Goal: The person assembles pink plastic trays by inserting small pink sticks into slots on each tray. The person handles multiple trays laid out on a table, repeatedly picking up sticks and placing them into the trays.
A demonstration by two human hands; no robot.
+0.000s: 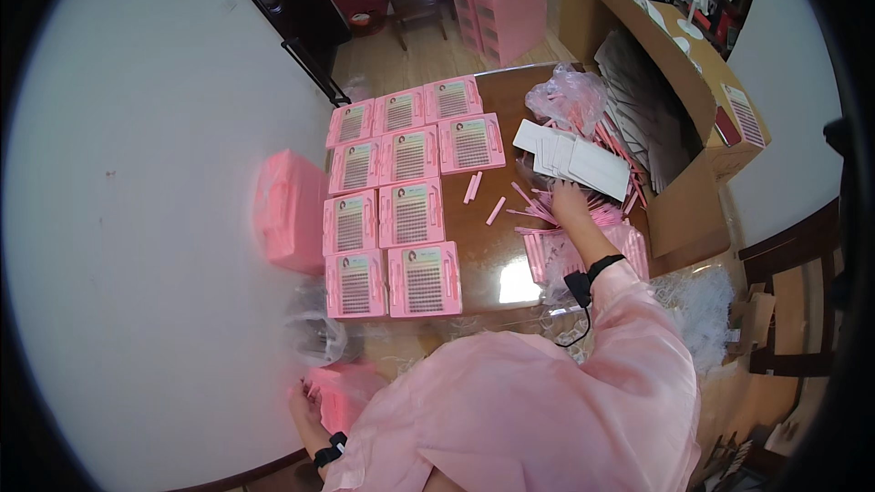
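Note:
My right hand [569, 203] reaches over the table's right side, its fingers bent down at the near edge of several white cards [592, 169]. Pink sticks [538, 207] lie loose under and beside it; what the fingertips hold, if anything, is hidden. Low on the left, my left hand [311, 401] is at a pink bundle [344, 392] in clear plastic, its fingers too small and blurred to read. Several pink lash trays [425, 280] with rows of dark lashes are laid out in rows on the table's left half.
Short pink sticks [495, 210] lie mid-table. Crumpled clear plastic [567, 98] sits beyond the cards. A large open cardboard box [693, 196] borders the right side. A pink wrapped package [290, 210] stands between wall and table. Pink drawer units [510, 9] stand behind.

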